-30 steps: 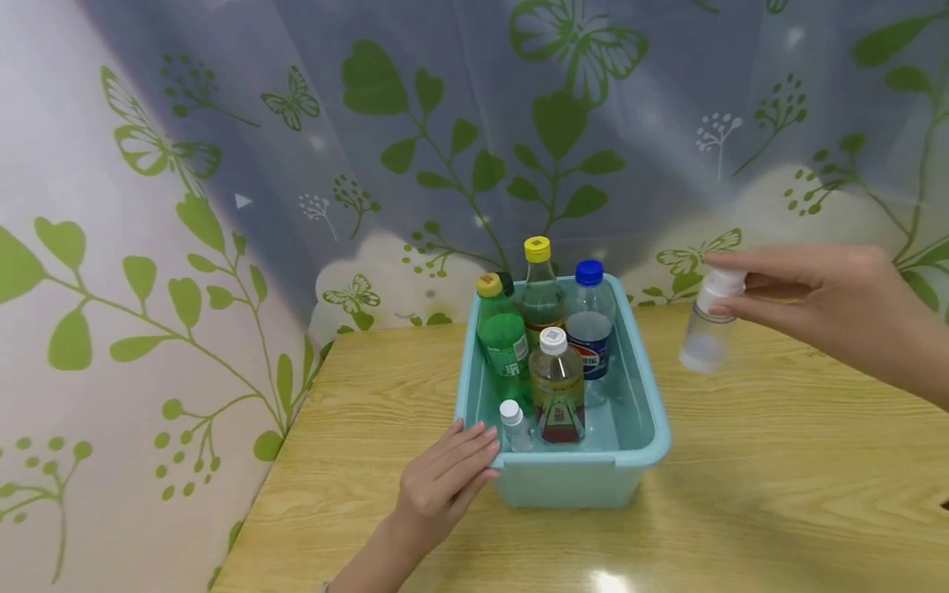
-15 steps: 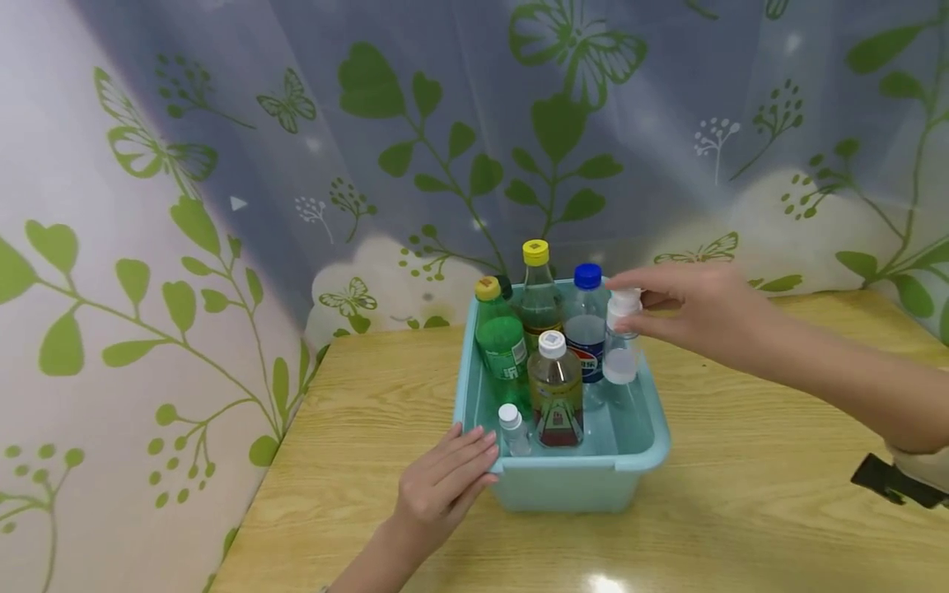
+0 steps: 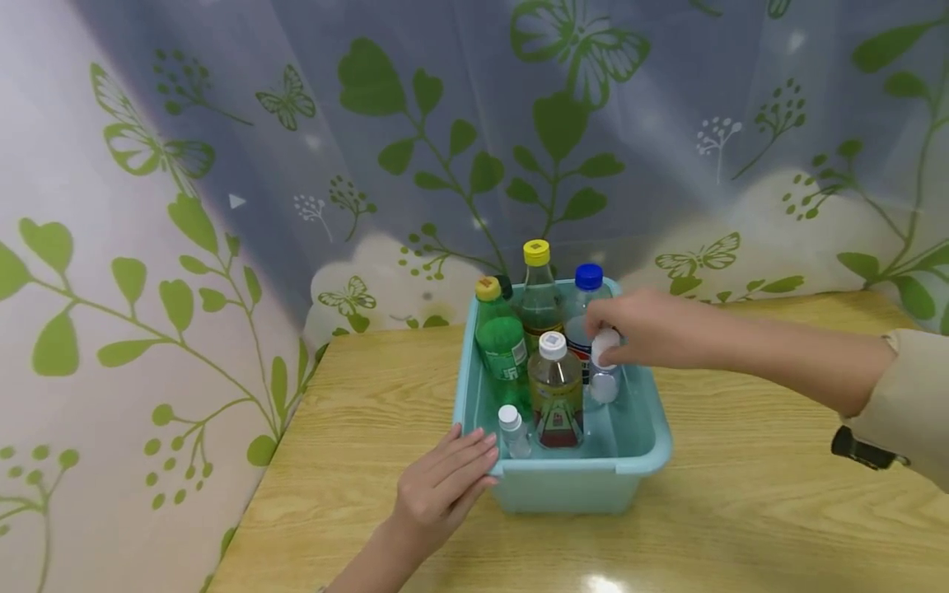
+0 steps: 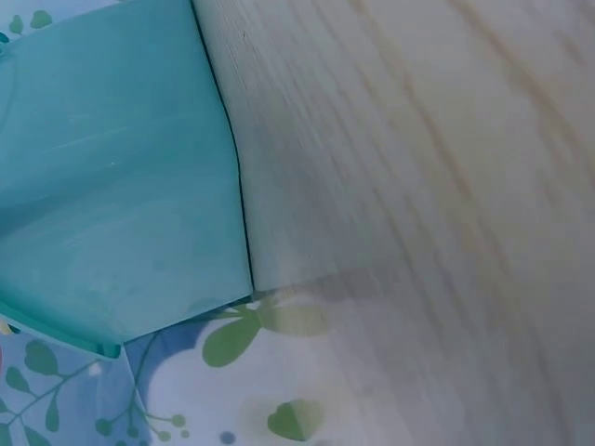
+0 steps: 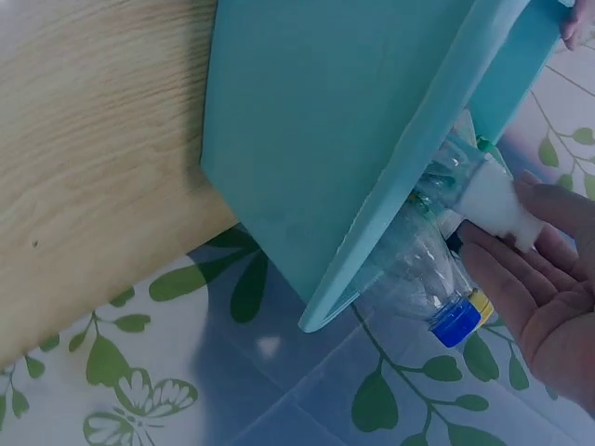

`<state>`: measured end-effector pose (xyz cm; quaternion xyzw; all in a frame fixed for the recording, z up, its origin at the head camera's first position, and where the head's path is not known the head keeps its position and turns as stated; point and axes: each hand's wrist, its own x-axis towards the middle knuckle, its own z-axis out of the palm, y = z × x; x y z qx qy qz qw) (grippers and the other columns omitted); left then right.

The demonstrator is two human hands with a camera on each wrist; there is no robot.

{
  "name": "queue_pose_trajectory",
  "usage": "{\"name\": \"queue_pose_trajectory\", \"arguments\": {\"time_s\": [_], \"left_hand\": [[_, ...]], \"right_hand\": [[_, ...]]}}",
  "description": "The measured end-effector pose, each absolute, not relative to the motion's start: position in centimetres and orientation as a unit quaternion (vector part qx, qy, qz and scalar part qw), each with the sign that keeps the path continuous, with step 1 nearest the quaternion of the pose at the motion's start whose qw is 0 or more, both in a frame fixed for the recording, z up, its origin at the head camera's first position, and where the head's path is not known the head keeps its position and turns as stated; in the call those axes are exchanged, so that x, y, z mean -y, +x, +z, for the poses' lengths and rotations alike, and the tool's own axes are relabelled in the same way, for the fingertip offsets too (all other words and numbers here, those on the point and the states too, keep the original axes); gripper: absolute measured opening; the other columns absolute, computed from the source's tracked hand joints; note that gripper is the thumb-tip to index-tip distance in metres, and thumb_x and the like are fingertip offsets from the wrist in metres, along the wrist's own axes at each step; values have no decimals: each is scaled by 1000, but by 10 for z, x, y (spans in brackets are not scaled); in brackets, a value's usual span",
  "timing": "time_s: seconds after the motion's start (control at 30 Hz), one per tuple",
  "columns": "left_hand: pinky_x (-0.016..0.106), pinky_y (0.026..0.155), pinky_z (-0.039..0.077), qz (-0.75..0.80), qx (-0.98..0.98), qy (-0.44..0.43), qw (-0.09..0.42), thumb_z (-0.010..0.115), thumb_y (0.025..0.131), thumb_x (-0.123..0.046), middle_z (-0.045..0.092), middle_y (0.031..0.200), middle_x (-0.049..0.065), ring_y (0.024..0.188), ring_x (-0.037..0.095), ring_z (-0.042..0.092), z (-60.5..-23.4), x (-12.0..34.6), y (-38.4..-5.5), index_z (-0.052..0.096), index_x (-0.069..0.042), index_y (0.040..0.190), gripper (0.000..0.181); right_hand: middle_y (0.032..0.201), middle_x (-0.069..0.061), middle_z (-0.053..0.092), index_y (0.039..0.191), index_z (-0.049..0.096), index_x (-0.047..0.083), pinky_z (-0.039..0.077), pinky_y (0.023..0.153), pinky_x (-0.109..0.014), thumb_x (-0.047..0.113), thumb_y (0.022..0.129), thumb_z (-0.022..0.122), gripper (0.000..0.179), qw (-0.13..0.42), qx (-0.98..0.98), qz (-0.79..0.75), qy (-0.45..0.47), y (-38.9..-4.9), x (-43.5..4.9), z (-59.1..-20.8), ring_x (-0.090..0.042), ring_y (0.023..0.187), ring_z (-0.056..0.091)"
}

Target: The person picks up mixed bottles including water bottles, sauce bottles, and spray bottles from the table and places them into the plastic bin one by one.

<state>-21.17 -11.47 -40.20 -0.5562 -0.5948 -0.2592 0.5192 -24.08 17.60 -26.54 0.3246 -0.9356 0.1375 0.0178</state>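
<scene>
My right hand (image 3: 648, 329) reaches over the right side of a light-blue plastic bin (image 3: 563, 486) and pinches the white top of a small clear pump bottle (image 3: 604, 385). That bottle is inside the bin, beside a blue-capped bottle (image 3: 589, 277); whether its base touches the floor of the bin I cannot tell. In the right wrist view, the white top (image 5: 493, 200) lies between thumb and fingers. My left hand (image 3: 441, 486) rests on the bin's front left corner with its fingers straight. A small white-capped bottle (image 3: 515, 432) stands inside, close to those fingertips.
Also in the bin are a green bottle (image 3: 502, 338), a yellow-capped clear bottle (image 3: 539, 292), a white-capped bottle of brown drink (image 3: 556, 399) and a dark cap partly hidden behind. The bin stands on a wooden table (image 3: 778, 478). A patterned curtain (image 3: 460, 99) hangs behind.
My right hand has moved left from beside the bin and lowered the pump bottle into it, next to the blue-capped bottle. The left hand has stayed on the rim.
</scene>
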Motion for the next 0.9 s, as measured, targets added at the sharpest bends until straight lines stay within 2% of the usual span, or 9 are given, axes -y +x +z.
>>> {"name": "queue_pose_trajectory", "arguments": {"time_s": [0.3, 0.47, 0.57, 0.67, 0.8, 0.9], "left_hand": [[42, 89, 53, -258, 594, -559, 517, 64, 91, -13, 72, 90, 19, 87, 29, 70, -401, 116, -213, 73, 7, 84, 23], [42, 89, 53, -258, 594, -559, 518, 65, 90, -13, 72, 89, 19, 87, 29, 70, -400, 116, -212, 73, 6, 86, 22], [42, 90, 53, -258, 594, -558, 519, 65, 90, -13, 72, 89, 19, 86, 29, 70, -399, 116, -212, 73, 6, 86, 21], [42, 90, 53, -258, 592, -559, 519, 64, 90, -13, 72, 88, 19, 85, 29, 70, -398, 115, -211, 73, 7, 85, 22], [42, 90, 52, -259, 589, -561, 521, 64, 91, -12, 72, 87, 19, 85, 29, 70, -398, 114, -211, 73, 7, 84, 22], [42, 91, 52, -262, 586, -562, 521, 64, 90, -12, 72, 87, 20, 85, 29, 70, -398, 112, -212, 72, 7, 83, 22]], "right_hand": [[75, 2, 59, 83, 63, 8, 46, 55, -22, 5, 77, 74, 13, -114, 919, 47, 375, -265, -153, -263, -10, 62, 50], [73, 3, 60, 79, 65, 8, 47, 56, -22, 8, 75, 78, 14, -166, 902, 13, 399, -273, -145, -271, -10, 62, 51], [72, 4, 59, 78, 65, 9, 46, 55, -21, 8, 76, 77, 12, -186, 893, -8, 410, -276, -144, -279, -9, 61, 50], [65, 5, 54, 75, 64, 8, 42, 50, -18, 1, 77, 70, 9, -193, 878, -39, 436, -277, -144, -286, -6, 55, 45], [54, 7, 34, 60, 48, 12, 24, 44, -17, -8, 72, 61, 27, -185, 858, -69, 475, -280, -144, -292, -5, 48, 28], [52, 8, 30, 56, 41, 15, 19, 44, -18, -7, 73, 62, 35, -180, 857, -82, 475, -281, -143, -293, -6, 48, 24]]}}
